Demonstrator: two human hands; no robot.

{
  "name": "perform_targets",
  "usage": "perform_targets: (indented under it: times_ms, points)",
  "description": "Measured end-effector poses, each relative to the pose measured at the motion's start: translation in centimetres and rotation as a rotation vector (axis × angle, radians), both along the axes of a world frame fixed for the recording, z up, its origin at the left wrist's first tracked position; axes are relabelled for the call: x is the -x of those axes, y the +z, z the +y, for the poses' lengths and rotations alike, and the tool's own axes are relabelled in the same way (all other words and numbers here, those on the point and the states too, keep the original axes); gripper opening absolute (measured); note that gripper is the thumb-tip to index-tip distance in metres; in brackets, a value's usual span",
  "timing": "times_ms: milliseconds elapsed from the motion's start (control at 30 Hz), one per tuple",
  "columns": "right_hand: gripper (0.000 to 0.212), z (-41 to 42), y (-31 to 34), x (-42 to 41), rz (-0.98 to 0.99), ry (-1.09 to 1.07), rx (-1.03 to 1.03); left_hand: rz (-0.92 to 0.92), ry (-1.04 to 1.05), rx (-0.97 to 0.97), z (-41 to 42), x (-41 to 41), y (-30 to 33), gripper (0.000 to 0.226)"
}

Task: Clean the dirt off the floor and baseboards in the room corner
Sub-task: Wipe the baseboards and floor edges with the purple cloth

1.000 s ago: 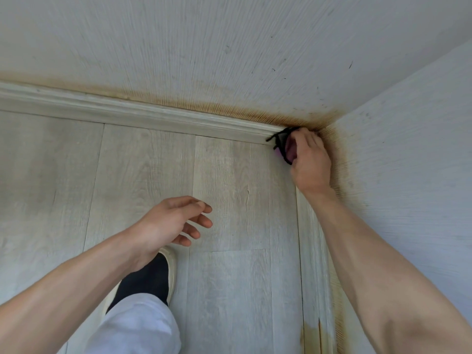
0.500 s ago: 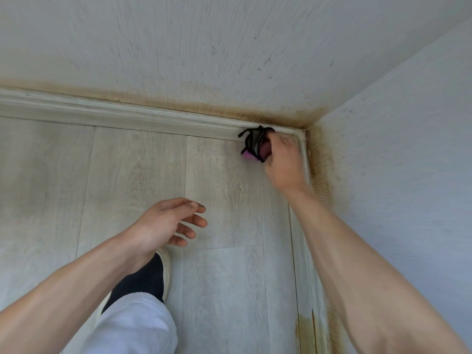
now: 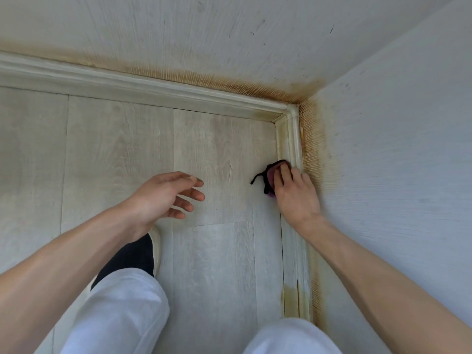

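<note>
while my right hand presses the dark, pinkish cloth against the foot of the right-side baseboard, i'm reading this as the wiping step, worked along the trim a little way out from the room corner. fingers are curled over the cloth, pinning it where baseboard meets floor, with a dark strand trailing off to the left. my left hand hovers above the boards, fingers loosely spread, holding nothing, well apart from the cloth. yellowish grime shows along the baseboard, heavier in a patch lower down near my knee, and a brown stain band runs up the wall just behind the trim. i'd say plenty is left to do. next move, as i judge it: keep firm pressure and draw the cloth along the moulding groove toward that lower patch, folding to a fresh face if it loads up.
</note>
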State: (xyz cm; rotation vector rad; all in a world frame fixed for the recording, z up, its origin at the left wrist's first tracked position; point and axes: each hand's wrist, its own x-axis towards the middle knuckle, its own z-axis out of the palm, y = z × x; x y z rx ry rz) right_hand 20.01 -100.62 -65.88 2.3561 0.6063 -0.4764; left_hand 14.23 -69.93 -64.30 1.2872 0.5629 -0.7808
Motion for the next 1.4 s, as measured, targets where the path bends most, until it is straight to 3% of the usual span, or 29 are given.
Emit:
perform_targets:
  times_ms: [133,233,467,633,733,800,867,967,1167,1233,1333,1400]
  points:
    - [0.061,0.3,-0.3,-0.9,0.073,0.21,0.391,-0.013,-0.032,-0.009,-0.1,-0.9,-0.7,0.024]
    - [0.074,0.8,-0.3,-0.8,0.073,0.239,0.507,0.0,-0.036,-0.023,-0.1,-1.4,-1.2,0.023]
    - [0.069,-0.2,-0.9,1.4,0.108,0.346,0.49,0.005,-0.105,-0.05,-1.6,-1.9,-1.7,0.022]
    - [0.061,-1.3,-0.9,2.1,0.07,0.317,0.225,-0.06,-0.224,-0.108,-2.6,-2.4,-1.6,0.021]
    - [0.06,-2.3,-1.0,3.0,0.049,0.336,0.183,-0.154,-0.232,-0.18,-2.9,-2.3,-2.0,0.021]
    - [0.062,-2.2,-1.5,4.1,0.083,0.309,0.263,-0.379,-0.464,-0.453,-2.6,-1.7,-3.3,0.034]
    - [0.064,-1.3,-1.6,4.7,0.115,0.266,0.381,-0.623,-0.909,-0.811,-2.1,-0.8,-4.6,0.054]
    - [0.064,0.0,-1.9,3.8,0.092,0.214,0.457,-0.642,-1.273,-1.004,-1.4,-0.2,-5.7,0.063]
    - [0.065,4.0,-2.8,-6.2,-0.012,0.125,0.53,-0.63,-1.352,-1.076,-1.8,-0.7,-5.5,0.06]
    - [0.064,3.9,-2.4,-4.8,0.056,0.091,0.525,-0.637,-1.365,-1.079,-1.6,-0.8,-5.4,0.061]
    - [0.061,1.7,-0.3,0.4,0.172,0.232,0.633,-0.63,-1.351,-1.076,-1.7,-0.9,-5.5,0.06]
    - [0.057,1.5,-0.2,-0.7,0.2,0.248,0.625,-0.616,-1.365,-1.07,-1.8,-0.9,-5.4,0.061]
